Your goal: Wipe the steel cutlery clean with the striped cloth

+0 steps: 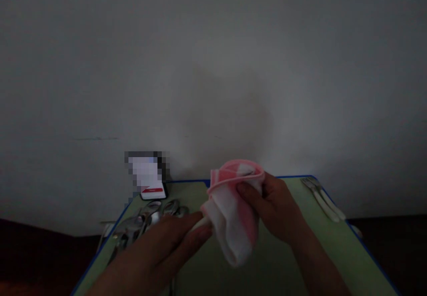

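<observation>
My left hand (176, 242) is closed around a slim white handle (200, 225), which looks like a piece of cutlery. Its far end goes into a pink and white cloth (233, 220) and is mostly hidden; a small dark glint shows in the cloth's upper fold. My right hand (276, 207) grips that cloth from the right, thumb pressed on its front. The cloth hangs in loose folds above the table, between both hands.
Several metal spoons (151, 207) lie in a pile at the table's left, partly behind my left hand. Forks with white handles (322, 200) lie at the right edge. A phone (153, 191) leans against the grey wall (213, 87). The green table (333, 251) has a blue rim.
</observation>
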{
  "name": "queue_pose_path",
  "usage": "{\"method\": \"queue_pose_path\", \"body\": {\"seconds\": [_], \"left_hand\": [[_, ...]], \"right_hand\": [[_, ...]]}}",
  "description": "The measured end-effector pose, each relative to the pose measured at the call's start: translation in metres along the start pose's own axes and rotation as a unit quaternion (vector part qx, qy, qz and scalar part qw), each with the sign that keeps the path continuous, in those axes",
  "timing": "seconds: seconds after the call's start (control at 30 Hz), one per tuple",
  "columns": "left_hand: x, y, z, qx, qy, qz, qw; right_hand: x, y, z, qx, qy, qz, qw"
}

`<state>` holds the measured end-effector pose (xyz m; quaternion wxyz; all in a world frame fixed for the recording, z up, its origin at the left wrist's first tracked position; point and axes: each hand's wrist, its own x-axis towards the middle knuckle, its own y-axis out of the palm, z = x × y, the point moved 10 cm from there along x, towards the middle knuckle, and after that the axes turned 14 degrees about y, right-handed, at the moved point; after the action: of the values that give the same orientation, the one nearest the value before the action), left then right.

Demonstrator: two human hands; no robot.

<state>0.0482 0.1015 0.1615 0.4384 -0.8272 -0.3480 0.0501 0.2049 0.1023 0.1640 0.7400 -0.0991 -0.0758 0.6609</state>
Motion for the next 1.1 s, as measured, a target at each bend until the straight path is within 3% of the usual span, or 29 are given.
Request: {"method": "queue_pose_path", "body": {"seconds": [0.1,0.23,0.37,0.57,0.8,0.93,1.1], "left_hand": [[0.005,0.007,0.013,0.004,-0.024,0.031,0.999],[0.011,-0.005,0.026,0.010,-0.044,-0.036,0.998],[0.006,-0.019,0.025,0.015,-0.046,-0.095,0.994],[0.008,-0.002,0.013,-0.001,-0.025,0.002,1.000],[0.011,0.009,0.006,-0.010,0.016,0.029,0.999],[0.009,0.006,0.011,0.008,0.006,0.025,1.000],[0.003,-0.005,0.018,0.020,0.001,-0.025,0.999]], "right_hand": [[-0.008,-0.017,0.009,-0.102,-0.031,-0.027,0.994],[-0.016,-0.017,0.009,-0.249,-0.043,0.012,0.967],[-0.016,-0.007,0.001,-0.315,-0.019,0.047,0.948],[-0.017,0.005,0.004,-0.325,-0.052,0.058,0.942],[-0.022,0.002,0.018,-0.302,-0.144,0.053,0.941],[-0.024,-0.005,0.029,-0.280,-0.191,0.006,0.941],[-0.029,-0.017,0.040,-0.246,-0.232,-0.075,0.938]]}}
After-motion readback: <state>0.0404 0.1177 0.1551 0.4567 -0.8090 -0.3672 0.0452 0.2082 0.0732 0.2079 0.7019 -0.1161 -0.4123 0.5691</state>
